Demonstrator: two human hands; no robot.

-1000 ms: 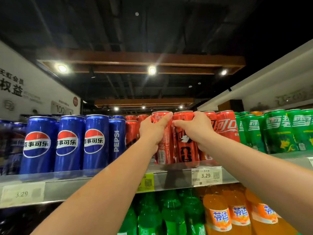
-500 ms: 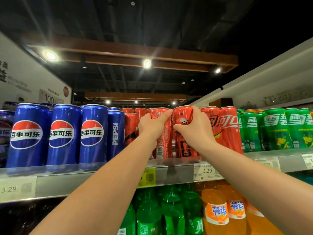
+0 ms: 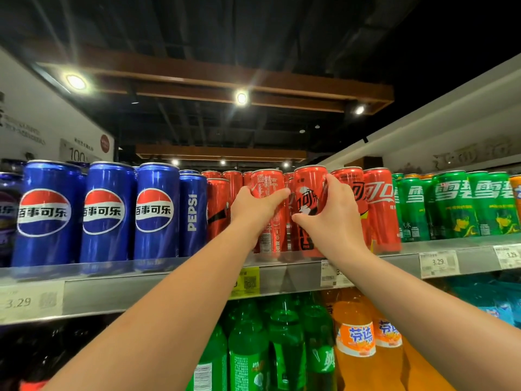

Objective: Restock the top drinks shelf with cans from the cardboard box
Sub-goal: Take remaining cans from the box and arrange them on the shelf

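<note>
We are at the placing step: two red cans stand at the front of the top shelf (image 3: 169, 286), in the red block between the blue cans (image 3: 107, 213) and the green cans (image 3: 451, 204). Our left hand (image 3: 253, 204) grasps the left red can (image 3: 267, 193), whose printed back panel faces us. Our right hand (image 3: 335, 210) grasps the right red can (image 3: 308, 193), which appears slightly tilted with its logo facing forward.

Next move, as we judge it: seat both cans upright on the shelf, turn the left one so its logo faces front, align them with the neighbouring red cans (image 3: 377, 204), then let go.

Limits of view: the cardboard box is out of frame, so remaining stock cannot be judged. Both wrists cover the can bases, so we cannot tell whether they rest fully on the shelf. The depth of the rows behind is largely hidden.
</note>
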